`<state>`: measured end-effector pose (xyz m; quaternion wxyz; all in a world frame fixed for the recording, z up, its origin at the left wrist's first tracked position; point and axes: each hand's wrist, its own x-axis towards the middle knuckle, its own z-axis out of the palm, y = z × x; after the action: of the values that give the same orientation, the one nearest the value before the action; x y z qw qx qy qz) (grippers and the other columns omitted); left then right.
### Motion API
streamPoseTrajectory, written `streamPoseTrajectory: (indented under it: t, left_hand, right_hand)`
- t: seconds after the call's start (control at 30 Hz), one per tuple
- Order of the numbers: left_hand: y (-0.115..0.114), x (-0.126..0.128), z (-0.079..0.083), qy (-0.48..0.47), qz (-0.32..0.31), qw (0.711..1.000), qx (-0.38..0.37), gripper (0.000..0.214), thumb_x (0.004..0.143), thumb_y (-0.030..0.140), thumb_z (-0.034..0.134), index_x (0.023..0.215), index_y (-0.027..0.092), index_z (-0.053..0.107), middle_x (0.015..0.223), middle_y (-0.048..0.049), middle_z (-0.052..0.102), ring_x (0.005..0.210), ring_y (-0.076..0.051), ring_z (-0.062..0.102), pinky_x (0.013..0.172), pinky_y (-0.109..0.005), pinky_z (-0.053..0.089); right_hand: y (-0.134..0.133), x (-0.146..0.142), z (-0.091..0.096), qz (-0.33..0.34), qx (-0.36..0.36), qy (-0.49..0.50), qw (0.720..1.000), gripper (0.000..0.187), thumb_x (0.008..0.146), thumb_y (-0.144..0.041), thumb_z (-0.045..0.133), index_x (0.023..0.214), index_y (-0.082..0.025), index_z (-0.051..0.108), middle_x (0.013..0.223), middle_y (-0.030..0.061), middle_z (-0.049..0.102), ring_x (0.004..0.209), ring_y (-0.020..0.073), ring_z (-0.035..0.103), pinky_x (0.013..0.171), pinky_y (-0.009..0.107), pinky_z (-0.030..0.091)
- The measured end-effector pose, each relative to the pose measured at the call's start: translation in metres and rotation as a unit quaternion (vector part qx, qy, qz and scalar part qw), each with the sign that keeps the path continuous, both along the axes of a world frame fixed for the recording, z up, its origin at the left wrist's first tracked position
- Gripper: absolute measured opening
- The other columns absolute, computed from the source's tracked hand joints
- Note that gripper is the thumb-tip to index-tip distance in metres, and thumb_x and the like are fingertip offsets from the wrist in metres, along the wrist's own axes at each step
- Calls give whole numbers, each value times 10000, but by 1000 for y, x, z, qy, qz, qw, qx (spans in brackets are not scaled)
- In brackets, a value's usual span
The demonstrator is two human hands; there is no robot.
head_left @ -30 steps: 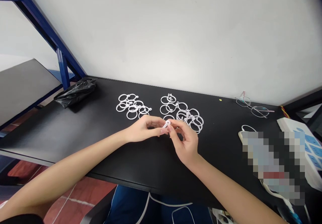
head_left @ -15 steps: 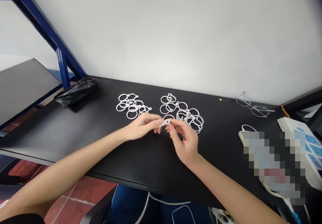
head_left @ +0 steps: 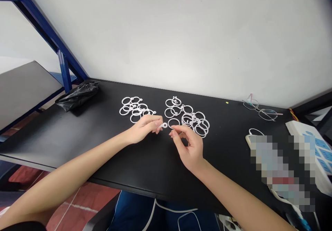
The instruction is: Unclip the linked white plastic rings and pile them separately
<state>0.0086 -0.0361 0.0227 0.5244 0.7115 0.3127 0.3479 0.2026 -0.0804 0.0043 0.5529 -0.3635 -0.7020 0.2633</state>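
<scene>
My left hand (head_left: 147, 127) pinches a white curtain ring, whose small eyelet (head_left: 164, 125) pokes out past the fingertips; its hoop is hidden or seen edge-on. Just to the right, my right hand (head_left: 190, 144) is closed with thumb and forefinger together. Whatever those fingertips hold, if anything, is too small to make out. Behind my left hand lies a group of white curtain rings (head_left: 126, 110). Another, looser pile of white rings (head_left: 187, 109) spreads behind my right hand, and one ring (head_left: 173, 118) of it lies close to those fingertips.
All of this is on a black table (head_left: 140, 168) against a pale wall. A black plastic bag (head_left: 77, 96) lies at the left. To the right are eyeglasses (head_left: 267, 114), a blurred-out phone (head_left: 282, 172) with a cable, and a white power strip (head_left: 308, 151).
My hands have moved apart. The left has drawn slightly left with the curtain ring, and the right has let go of its eyelet end, sinking a little lower.
</scene>
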Motion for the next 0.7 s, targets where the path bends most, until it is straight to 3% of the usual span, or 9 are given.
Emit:
streamPoseTrajectory:
  t: [0.1, 0.23, 0.37, 0.53, 0.7]
  left_hand:
    - [3, -2, -6, -32, 3, 999, -15, 393, 936, 429, 402, 622, 194, 411, 626, 22, 407, 642, -148, 464, 786, -340, 462]
    - [9, -9, -11, -40, 28, 999, 7, 357, 919, 374, 397, 606, 202, 380, 596, 28, 368, 609, -152, 452, 774, -355, 454]
    - [12, -11, -3, -46, 65, 997, 4, 340, 892, 366, 367, 596, 202, 403, 572, 26, 366, 591, -158, 447, 809, -375, 441]
    - [10, -6, 12, -133, 103, 981, -101, 447, 897, 413, 270, 517, 211, 392, 476, 29, 311, 477, -134, 319, 750, -369, 459]
    - [16, -10, 11, -177, 146, 955, -188, 442, 889, 412, 284, 535, 213, 458, 399, 59, 203, 397, -111, 188, 610, -312, 459]
  right_hand:
    - [-1, 0, 0, 1, 0, -6, 1000, 167, 911, -112, 563, 1015, -203, 657, 805, 16, 679, 713, 134, 683, 596, 242, 566]
    - [-2, -1, 1, 6, 1, -7, 1000, 162, 913, -106, 558, 999, -201, 657, 793, 13, 674, 706, 130, 673, 597, 244, 559]
    - [-2, 0, 1, 10, 3, -12, 1000, 155, 914, -101, 556, 981, -198, 656, 786, 11, 673, 707, 127, 665, 603, 243, 554]
    - [-1, 0, 2, 7, 10, -18, 1000, 143, 916, -113, 556, 970, -201, 655, 778, 8, 677, 703, 129, 666, 597, 246, 553]
    - [-1, 0, 2, 4, 2, -23, 1000, 135, 925, -141, 545, 965, -207, 656, 773, 16, 683, 702, 141, 671, 598, 266, 563]
